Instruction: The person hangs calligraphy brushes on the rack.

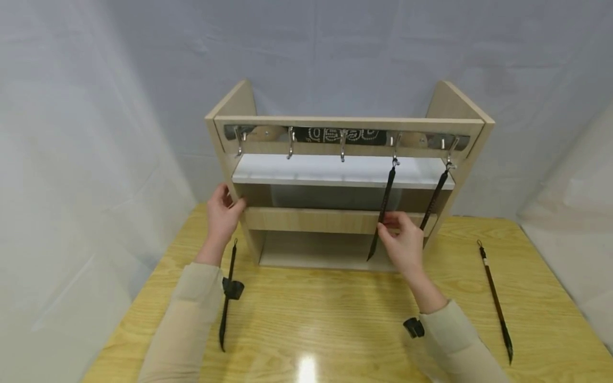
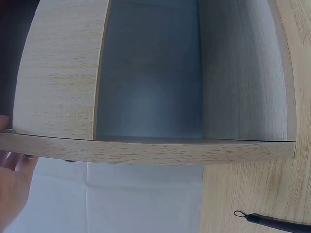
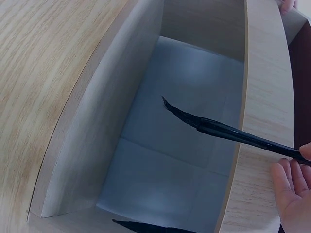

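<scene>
My left hand grips the left side panel of a small wooden shelf; in the left wrist view its thumb is on the inner side and its fingers outside. With thumb and fingers my right hand pinches the handle of a dark calligraphy brush, which points tip down. The brush's loop is at a metal hook on the shelf's front rail. To its right, a second calligraphy brush hangs from the end hook, its lower part hidden behind my right hand in the head view.
One brush lies on the table at left, partly over a black band-like piece. Another brush lies at right. A second black piece is beside my right sleeve. Several hooks line the rail; pale sheeting hangs behind.
</scene>
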The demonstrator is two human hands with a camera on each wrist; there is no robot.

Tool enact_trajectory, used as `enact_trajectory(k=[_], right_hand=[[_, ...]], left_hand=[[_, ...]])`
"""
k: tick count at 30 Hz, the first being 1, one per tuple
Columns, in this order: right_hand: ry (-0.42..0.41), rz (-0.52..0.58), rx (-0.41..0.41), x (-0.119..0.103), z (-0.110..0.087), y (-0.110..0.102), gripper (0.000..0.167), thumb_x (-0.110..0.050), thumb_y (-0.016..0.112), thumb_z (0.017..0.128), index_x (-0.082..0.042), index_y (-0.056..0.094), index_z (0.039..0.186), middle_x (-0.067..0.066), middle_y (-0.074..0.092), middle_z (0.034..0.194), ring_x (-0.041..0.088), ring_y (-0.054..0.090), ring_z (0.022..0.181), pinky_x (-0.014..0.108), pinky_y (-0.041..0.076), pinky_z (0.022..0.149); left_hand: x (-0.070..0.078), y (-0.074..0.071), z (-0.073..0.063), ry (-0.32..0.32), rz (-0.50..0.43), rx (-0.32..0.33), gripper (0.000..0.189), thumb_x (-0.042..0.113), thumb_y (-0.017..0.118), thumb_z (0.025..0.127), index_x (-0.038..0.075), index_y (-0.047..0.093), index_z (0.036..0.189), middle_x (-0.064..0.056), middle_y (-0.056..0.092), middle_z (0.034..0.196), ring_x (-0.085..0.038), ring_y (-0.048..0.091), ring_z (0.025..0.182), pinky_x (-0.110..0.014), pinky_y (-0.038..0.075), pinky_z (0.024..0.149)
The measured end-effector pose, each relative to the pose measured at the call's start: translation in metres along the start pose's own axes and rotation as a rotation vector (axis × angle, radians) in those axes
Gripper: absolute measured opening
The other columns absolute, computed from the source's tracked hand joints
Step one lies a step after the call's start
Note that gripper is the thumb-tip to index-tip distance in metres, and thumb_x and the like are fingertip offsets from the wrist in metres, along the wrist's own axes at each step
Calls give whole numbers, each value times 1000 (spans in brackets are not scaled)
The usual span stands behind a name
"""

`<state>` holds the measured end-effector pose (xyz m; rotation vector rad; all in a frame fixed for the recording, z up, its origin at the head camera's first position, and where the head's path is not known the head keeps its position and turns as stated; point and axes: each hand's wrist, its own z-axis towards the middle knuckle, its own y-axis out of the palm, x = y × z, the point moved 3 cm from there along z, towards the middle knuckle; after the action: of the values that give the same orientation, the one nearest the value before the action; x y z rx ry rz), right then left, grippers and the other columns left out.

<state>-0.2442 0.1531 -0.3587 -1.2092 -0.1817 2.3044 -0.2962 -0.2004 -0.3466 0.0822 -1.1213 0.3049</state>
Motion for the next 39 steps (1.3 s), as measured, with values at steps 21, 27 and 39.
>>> enact_trajectory(k=[21,27,39], right_hand=[[-15,-44,29,14,-15,-28,18,8,63,73,7,59,90,15,63,80,17,57,70,5,43,58],[-5,-92,28,21,-18,-40,17,7,63,74,7,59,90,15,62,79,5,54,68,3,42,57],[69,-178,31,47,-31,-70,16,5,61,76,9,59,91,17,62,80,0,51,69,3,42,58]], left_hand=[[4,1,-2,-11,-17,-1,42,-11,52,77,-8,45,119,-21,49,118,-31,48,109,-36,43,89],[1,1,1,-11,-10,4,42,-10,52,77,-8,45,119,-21,49,117,-31,49,108,-36,45,87],[1,1,1,-16,-8,-1,44,-10,52,77,-6,45,120,-21,48,121,-31,48,109,-36,44,88]])
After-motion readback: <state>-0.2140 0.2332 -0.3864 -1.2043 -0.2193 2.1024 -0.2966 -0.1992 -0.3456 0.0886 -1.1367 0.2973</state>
